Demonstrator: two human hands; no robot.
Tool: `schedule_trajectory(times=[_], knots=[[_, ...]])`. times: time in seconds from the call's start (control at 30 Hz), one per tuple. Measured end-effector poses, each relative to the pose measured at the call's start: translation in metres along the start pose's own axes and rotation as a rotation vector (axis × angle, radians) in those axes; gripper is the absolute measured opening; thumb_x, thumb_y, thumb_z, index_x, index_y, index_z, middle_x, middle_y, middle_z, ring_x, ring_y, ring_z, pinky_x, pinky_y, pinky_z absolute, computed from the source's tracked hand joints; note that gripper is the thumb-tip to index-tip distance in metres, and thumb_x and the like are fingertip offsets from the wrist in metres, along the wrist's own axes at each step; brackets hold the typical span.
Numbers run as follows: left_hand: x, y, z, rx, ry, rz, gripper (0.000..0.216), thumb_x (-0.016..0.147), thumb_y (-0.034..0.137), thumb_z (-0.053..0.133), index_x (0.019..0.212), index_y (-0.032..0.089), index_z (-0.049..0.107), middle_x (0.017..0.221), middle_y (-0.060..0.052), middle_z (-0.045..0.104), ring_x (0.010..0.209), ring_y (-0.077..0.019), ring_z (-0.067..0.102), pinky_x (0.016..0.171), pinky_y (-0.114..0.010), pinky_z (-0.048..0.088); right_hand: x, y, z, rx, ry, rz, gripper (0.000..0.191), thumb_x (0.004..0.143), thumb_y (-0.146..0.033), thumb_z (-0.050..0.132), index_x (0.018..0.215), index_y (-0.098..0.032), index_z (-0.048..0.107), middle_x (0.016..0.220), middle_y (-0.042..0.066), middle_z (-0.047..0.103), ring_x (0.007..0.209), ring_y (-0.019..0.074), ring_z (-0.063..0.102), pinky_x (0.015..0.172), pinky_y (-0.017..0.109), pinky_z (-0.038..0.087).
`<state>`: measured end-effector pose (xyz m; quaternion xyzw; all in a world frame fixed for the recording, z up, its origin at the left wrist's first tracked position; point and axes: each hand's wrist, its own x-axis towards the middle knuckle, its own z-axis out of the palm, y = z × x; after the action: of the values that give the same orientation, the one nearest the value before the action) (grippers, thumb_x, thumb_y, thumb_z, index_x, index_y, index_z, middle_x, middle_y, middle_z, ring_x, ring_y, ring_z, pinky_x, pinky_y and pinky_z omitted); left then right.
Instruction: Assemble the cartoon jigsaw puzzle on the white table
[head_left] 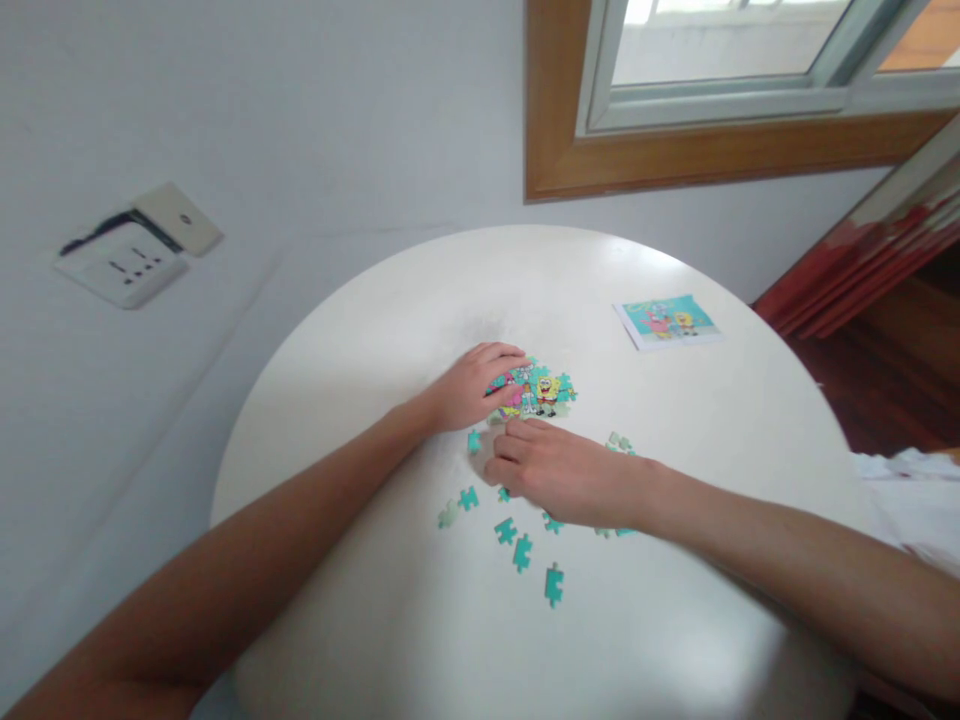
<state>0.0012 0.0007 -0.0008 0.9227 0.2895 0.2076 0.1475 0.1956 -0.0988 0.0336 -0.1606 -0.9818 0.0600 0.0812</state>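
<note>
So the half-built cartoon puzzle point(541, 388) sits right around the middle of the frame, on a round white table point(675, 600). The left hand point(472, 385) lies over the puzzle's left edge, fingers side by side and laid down on the pieces, not gripping anything. The right hand point(559, 475) is just below the puzzle, knuckles up and fingers bent close together, tips touching its lower edge. Can't tell if there's a piece pinched under there. Loose teal pieces point(517, 545) are scattered around and below the right hand, a few poking out from under it. Up to the right of the puzzle, well apart from it, lies a small picture card point(667, 322). Wall socket point(124, 265) at upper left, wood-framed window point(735, 90) at top right.
</note>
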Motion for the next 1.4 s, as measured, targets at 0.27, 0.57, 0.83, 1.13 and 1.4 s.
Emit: schedule_trajectory(times=[0.27,0.57,0.83,1.13,1.4], knots=[[0.0,0.0,-0.001,-0.011,-0.004,0.006,0.038,0.1,0.035,0.049,0.133,0.019,0.062,0.134,-0.014,0.058,0.126,-0.0264,0.054,0.111,-0.045,0.041,0.0,0.001,0.001,0.036,-0.017,-0.017,0.018,0.091,-0.005,0.052,0.105,-0.014,0.06,0.105,0.011,0.064,0.099,0.0231,0.054,0.089,0.037,0.046],[0.0,-0.005,0.002,-0.003,0.004,0.027,0.038,0.101,0.036,0.048,0.132,0.019,0.062,0.135,-0.013,0.058,0.126,-0.0259,0.053,0.112,-0.045,0.04,0.003,0.008,0.001,0.321,0.169,-0.016,0.027,0.092,-0.002,0.045,0.11,-0.015,0.06,0.106,0.011,0.066,0.099,0.0203,0.058,0.087,0.035,0.049],[0.0,-0.004,0.003,-0.001,0.013,0.019,0.034,0.099,0.034,0.053,0.127,0.018,0.064,0.133,-0.013,0.059,0.123,-0.0263,0.055,0.109,-0.045,0.043,-0.013,0.08,0.005,0.722,0.757,0.622,0.007,0.091,-0.022,0.056,0.088,-0.018,0.06,0.074,0.001,0.061,0.067,0.0141,0.056,0.064,0.03,0.045],[0.0,-0.002,0.002,0.003,0.014,0.017,0.034,0.1,0.032,0.05,0.129,0.019,0.064,0.133,-0.013,0.059,0.123,-0.0258,0.055,0.11,-0.046,0.043,-0.017,0.108,0.018,0.792,0.898,0.826,0.007,0.084,-0.023,0.057,0.081,-0.018,0.061,0.07,0.001,0.061,0.063,0.0133,0.054,0.06,0.03,0.043],[0.0,-0.003,0.002,0.01,0.01,0.022,0.035,0.1,0.031,0.051,0.13,0.019,0.064,0.133,-0.013,0.059,0.123,-0.0257,0.055,0.109,-0.045,0.044,-0.019,0.106,0.022,0.566,0.753,0.849,0.009,0.082,-0.02,0.057,0.08,-0.016,0.065,0.072,0.003,0.064,0.063,0.0143,0.053,0.061,0.031,0.041]])
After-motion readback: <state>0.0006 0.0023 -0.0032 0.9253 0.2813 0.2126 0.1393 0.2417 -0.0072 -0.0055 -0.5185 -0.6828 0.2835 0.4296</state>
